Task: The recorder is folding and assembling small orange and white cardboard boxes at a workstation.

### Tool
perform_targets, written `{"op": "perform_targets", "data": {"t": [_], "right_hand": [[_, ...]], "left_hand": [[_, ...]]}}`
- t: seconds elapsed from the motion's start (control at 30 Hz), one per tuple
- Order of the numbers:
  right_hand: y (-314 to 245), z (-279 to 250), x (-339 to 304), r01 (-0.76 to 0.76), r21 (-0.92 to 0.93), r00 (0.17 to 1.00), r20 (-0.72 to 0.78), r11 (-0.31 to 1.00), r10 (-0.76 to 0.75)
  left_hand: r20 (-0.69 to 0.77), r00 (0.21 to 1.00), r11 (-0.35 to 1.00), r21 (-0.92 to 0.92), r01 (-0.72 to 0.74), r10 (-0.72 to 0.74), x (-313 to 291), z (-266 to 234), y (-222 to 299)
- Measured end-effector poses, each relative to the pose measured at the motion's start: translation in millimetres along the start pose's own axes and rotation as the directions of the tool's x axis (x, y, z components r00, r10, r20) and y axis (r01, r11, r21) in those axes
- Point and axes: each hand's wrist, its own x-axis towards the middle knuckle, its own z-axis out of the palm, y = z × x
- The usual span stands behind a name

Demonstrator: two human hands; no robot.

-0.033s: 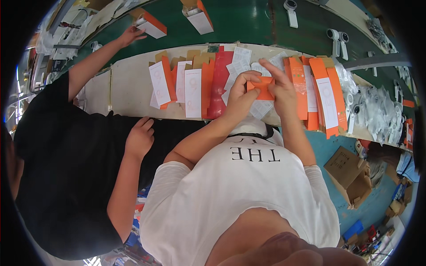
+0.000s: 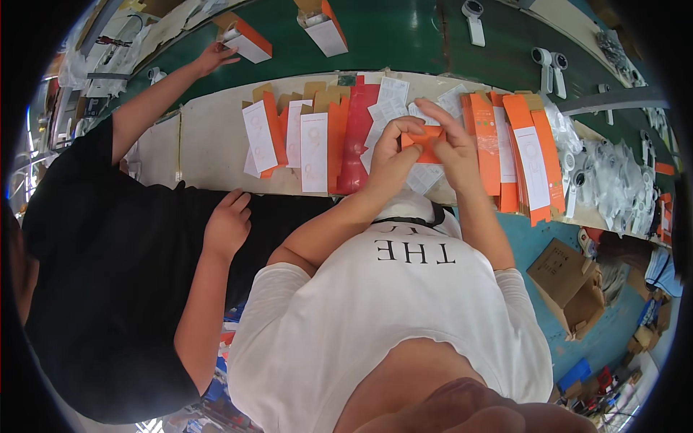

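Both of my hands are over the near side of the worktop, at an orange carton [image 2: 430,149] seen end-on. My left hand [image 2: 393,153] grips its left side, with the thumb pressed on the orange face. My right hand [image 2: 455,148] holds the right side, its thumb on the carton and its index finger raised and reaching across the far edge. The carton's far side is hidden. Printed leaflets [image 2: 390,97] lie spread beneath and beyond my hands, next to a red sheet [image 2: 357,130].
Flattened orange-and-white cartons stand left [image 2: 315,151] and right [image 2: 533,162]. Bagged white handheld fans [image 2: 610,180] lie far right. A co-worker's hand [image 2: 215,58] touches an open carton [image 2: 249,45] on the green belt [image 2: 404,40]. A cardboard box [image 2: 567,281] sits on the floor.
My right index finger has bent down and leftward over the carton, and the right hand has shifted slightly left. My left hand keeps its place.
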Motion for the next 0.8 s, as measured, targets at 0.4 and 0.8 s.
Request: {"op": "perform_targets", "data": {"t": [0.4,0.8], "right_hand": [[-1.0,5.4,6.7,-0.008,-0.044,1.0,0.006,0.999,0.008],[173.8,-46.0,23.2,0.201,-0.977,0.976,0.193,-0.071,0.097]], "left_hand": [[0.315,0.912,0.655,0.636,-0.408,0.262,-18.2,-15.9,9.7],[-0.591,0.765,0.929,-0.37,0.023,-0.254,-7.3,-125.6,51.1]]}}
